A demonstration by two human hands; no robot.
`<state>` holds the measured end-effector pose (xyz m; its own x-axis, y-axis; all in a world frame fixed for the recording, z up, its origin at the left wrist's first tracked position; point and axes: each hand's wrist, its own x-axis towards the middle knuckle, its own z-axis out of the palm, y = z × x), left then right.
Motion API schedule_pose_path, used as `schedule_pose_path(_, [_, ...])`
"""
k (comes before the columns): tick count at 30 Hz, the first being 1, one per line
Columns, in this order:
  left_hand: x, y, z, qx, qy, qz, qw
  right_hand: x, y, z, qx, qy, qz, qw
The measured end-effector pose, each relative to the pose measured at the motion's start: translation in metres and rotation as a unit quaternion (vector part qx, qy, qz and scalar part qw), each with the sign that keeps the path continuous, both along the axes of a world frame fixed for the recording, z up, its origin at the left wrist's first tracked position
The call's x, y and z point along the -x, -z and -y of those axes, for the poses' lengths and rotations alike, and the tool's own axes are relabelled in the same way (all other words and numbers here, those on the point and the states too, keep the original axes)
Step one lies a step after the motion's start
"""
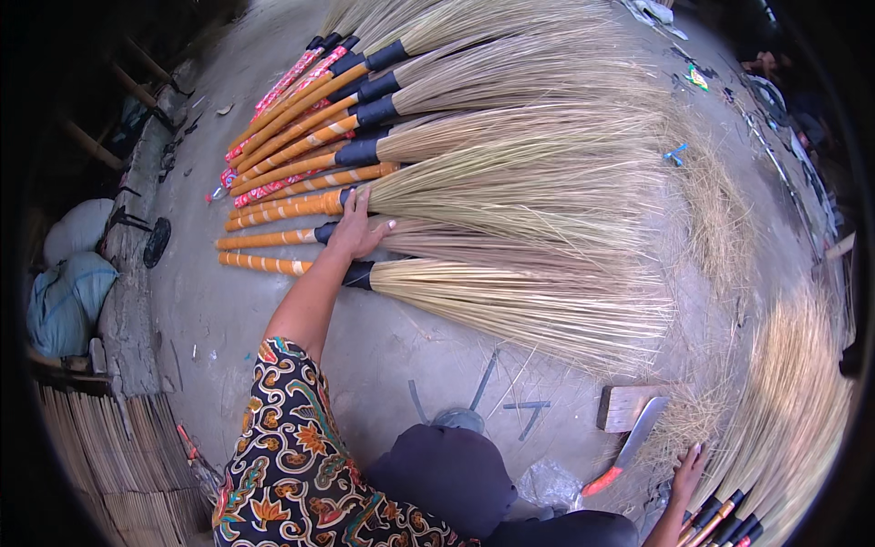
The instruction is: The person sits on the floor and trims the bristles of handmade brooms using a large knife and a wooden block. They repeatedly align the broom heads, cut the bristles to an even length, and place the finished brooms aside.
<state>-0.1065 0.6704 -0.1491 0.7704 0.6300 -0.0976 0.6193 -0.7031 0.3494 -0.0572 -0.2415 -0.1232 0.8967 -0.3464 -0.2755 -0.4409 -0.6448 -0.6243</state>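
Note:
Many straw brooms lie side by side on the grey ground, their tan bristles (538, 164) fanned to the right. Their orange handles (283, 239) point left, with dark bindings at the necks. My left hand (360, 232) lies across the nearer brooms, fingers and thumb spread; its fingertips touch a broom (428, 193) beside its dark neck. Below the wrist lies the nearest broom (492, 296). At the lower right, my right hand (690, 469) has its fingers stretched out at the edge of loose straw scraps (684, 424), and I see nothing held in it.
A large blade with an orange handle (602, 480) lies beside a wooden block (627, 407). Another stack of brooms (784, 392) is on the right. Loose straw (715, 219) litters the far right. Pale sacks (73, 301) and bundled sticks (118, 456) stand left. Clear plastic (550, 483) lies near my knee.

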Motion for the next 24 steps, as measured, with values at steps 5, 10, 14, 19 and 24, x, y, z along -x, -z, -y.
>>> schedule_pose_path(5, [-0.003, -0.011, 0.015, -0.036, 0.009, -0.074, 0.997, 0.098, 0.011, 0.132, 0.362, 0.065, -0.006, 0.930])
schedule_pose_path(10, [-0.017, -0.003, 0.042, -0.081, 0.008, -0.115, 0.990, 0.200, 0.038, 0.255, 0.644, -0.007, 0.101, 0.759])
schedule_pose_path(14, [-0.034, -0.001, 0.080, -0.129, 0.132, -0.062, 0.981, 0.262, 0.069, 0.320, 0.546, 0.239, -0.020, 0.803])
schedule_pose_path(19, [-0.041, -0.018, 0.164, -0.165, 0.197, -0.093, 0.962, 0.278, 0.060, 0.339, 0.471, 0.315, 0.007, 0.824])
schedule_pose_path(24, [-0.072, -0.042, 0.226, -0.217, 0.266, -0.096, 0.934, 0.264, 0.047, 0.357, 0.396, 0.387, -0.097, 0.827])
